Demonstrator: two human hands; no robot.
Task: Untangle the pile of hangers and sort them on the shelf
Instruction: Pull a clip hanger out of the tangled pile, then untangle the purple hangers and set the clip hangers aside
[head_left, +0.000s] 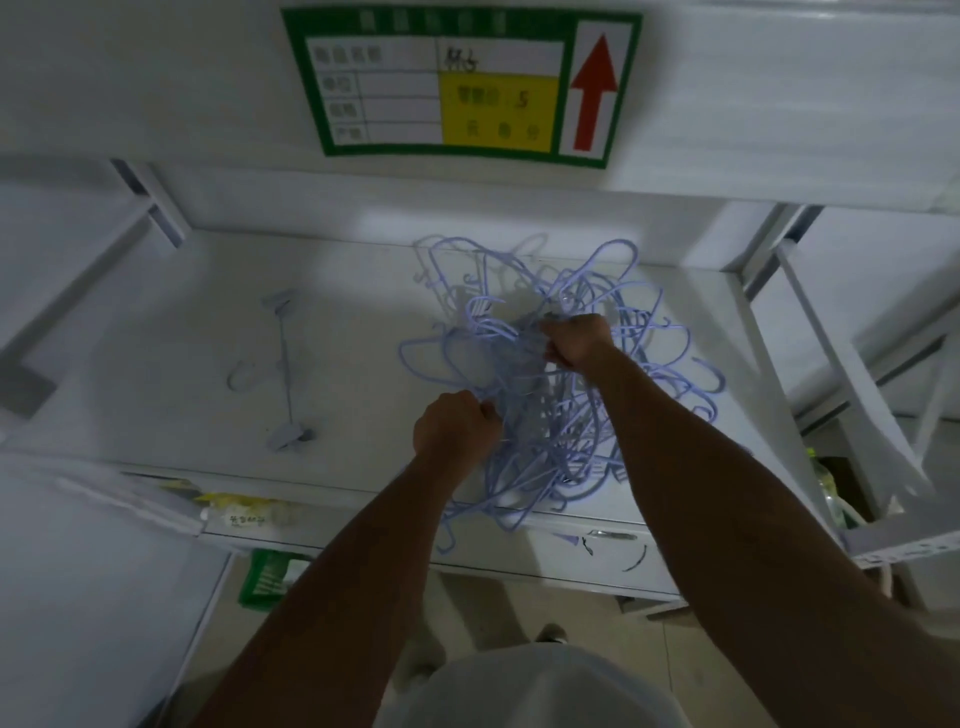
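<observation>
Gripping wires of the tangled hanger pile (550, 431), heaped on the right half of the shelf (363, 291) and spilling over its front edge, with left hand (454, 428) and right hand (576, 345) fingers (491, 413) curled tight, seemingly to tug one hanger loose while anchoring the rest.

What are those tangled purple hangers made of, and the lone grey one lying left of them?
Tangled hangers: probably thin wire under a smooth lilac plastic coating; slim, evenly coloured rods bent into round hooks. Grey hanger: likely matte plastic or painted metal; a straight bar with a clip at each end. Dim light leaves both open.
</observation>
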